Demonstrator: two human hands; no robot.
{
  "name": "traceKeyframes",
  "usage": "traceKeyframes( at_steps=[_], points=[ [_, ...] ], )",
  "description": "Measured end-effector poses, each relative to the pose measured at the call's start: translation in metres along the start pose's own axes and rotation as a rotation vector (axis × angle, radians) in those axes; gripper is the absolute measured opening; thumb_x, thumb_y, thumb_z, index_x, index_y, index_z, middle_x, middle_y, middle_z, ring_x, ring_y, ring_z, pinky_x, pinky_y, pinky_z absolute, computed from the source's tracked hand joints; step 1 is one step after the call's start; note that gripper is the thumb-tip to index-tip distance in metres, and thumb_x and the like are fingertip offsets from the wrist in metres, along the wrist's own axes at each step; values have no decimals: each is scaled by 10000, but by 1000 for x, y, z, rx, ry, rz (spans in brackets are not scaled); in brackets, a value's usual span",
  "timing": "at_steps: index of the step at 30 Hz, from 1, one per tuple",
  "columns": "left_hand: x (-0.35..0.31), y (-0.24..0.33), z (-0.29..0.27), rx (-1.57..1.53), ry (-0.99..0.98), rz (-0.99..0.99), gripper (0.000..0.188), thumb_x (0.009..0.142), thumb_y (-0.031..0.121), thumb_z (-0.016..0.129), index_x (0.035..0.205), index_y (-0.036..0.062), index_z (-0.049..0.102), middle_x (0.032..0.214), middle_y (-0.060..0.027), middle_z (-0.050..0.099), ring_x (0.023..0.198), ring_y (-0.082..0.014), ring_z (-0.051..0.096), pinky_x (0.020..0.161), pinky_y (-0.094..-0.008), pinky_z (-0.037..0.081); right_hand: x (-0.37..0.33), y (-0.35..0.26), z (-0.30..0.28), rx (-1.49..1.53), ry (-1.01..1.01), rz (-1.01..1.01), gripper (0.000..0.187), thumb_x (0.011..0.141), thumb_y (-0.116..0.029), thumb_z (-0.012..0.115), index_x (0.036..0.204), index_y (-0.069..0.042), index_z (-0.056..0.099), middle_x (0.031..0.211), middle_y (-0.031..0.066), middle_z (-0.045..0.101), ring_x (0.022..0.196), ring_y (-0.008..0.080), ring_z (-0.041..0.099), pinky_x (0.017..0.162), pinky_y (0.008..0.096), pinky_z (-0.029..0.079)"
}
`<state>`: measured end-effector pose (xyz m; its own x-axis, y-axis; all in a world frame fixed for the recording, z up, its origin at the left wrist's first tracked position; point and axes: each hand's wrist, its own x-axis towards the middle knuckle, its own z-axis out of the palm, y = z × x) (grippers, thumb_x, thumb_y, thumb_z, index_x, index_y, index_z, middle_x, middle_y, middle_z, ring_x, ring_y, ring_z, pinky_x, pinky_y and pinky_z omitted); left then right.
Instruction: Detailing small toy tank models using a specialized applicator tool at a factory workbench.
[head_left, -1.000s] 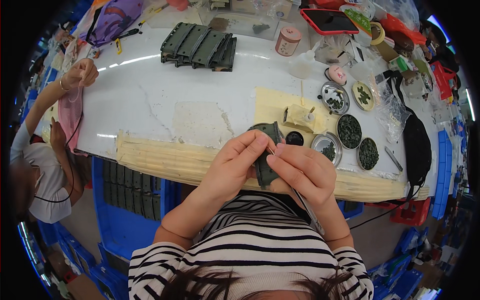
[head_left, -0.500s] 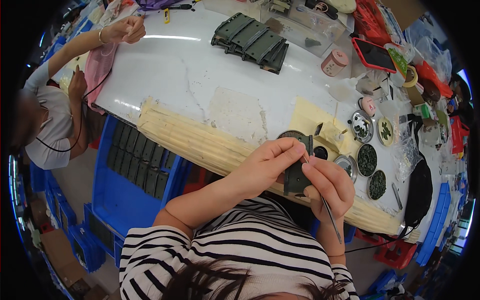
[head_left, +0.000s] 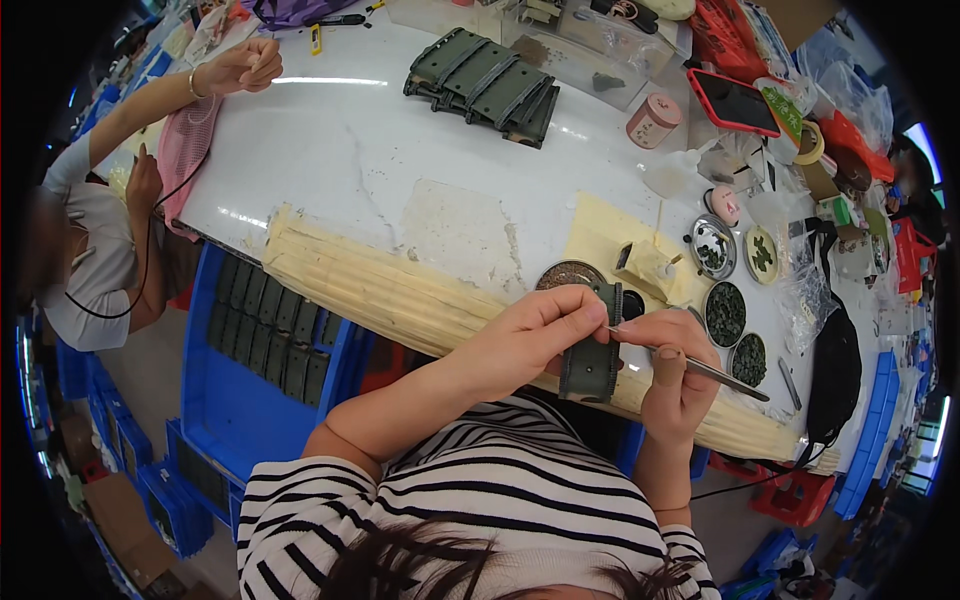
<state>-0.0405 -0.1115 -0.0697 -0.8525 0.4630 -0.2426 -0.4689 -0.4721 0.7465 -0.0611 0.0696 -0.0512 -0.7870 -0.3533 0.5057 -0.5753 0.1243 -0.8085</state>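
Note:
A dark green rectangular piece (head_left: 590, 372) with a ridged right edge is pinched by my left hand (head_left: 550, 325) near its top, over the table's padded front edge. My right hand (head_left: 682, 375) is closed on metal tweezers (head_left: 738, 383), whose tips reach the piece's right edge beside my left fingertips. Whether the tips grip something small is too fine to make out. Just behind the piece are a round dish of brown bits (head_left: 568, 272) and a small yellowish block (head_left: 645, 264).
Dishes of small dark green pieces (head_left: 725, 313) stand to the right. A stack of green panels (head_left: 480, 85) lies at the back, near a pink canister (head_left: 654, 120) and a red-cased phone (head_left: 733, 103). Below left, a blue crate (head_left: 215, 400) holds more panels. Another person's hand (head_left: 240, 68) is far left.
My right hand has turned, so the tweezers' rear end swung from pointing down toward me to pointing right. The green piece shows more fully. The whole view has shifted slightly.

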Motion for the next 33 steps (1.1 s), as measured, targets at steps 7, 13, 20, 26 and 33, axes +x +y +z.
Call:
traceKeyframes(
  at_steps=[7,13,20,26,33],
  points=[
    [2,-4,-4,46,8,25,256,987,316,453,898,90,535,855,57,529,758,-3,498,629,-172,443,3,-5,0,34,-15,37,217,925,-152,523,907,15,659,868,122,653,773,203,600,683,284,475],
    [2,0,2,-90,3,49,255,994,288,440,895,66,517,893,28,543,814,-18,519,695,-192,489,2,-4,-6,-6,-17,-19,170,868,-117,581,931,20,659,888,132,657,792,226,614,721,302,488],
    [7,0,7,-97,-23,87,269,999,271,418,892,38,500,951,-88,610,914,-149,630,749,-272,543,1,-6,-10,-13,-10,12,164,826,-67,621,958,17,672,896,123,663,815,228,617,736,296,490],
    [6,1,10,-75,6,107,283,1000,282,413,894,36,502,946,-94,619,904,-144,630,724,-260,545,3,-10,-9,-21,-13,24,158,823,-71,631,946,14,680,897,111,669,815,223,613,733,295,489],
    [4,2,8,-79,-5,97,284,1000,283,414,898,34,504,947,-85,611,900,-136,623,742,-260,539,4,-11,-6,-8,-10,41,160,811,-57,638,947,12,683,889,106,671,805,219,612,727,295,490]
  ],
)
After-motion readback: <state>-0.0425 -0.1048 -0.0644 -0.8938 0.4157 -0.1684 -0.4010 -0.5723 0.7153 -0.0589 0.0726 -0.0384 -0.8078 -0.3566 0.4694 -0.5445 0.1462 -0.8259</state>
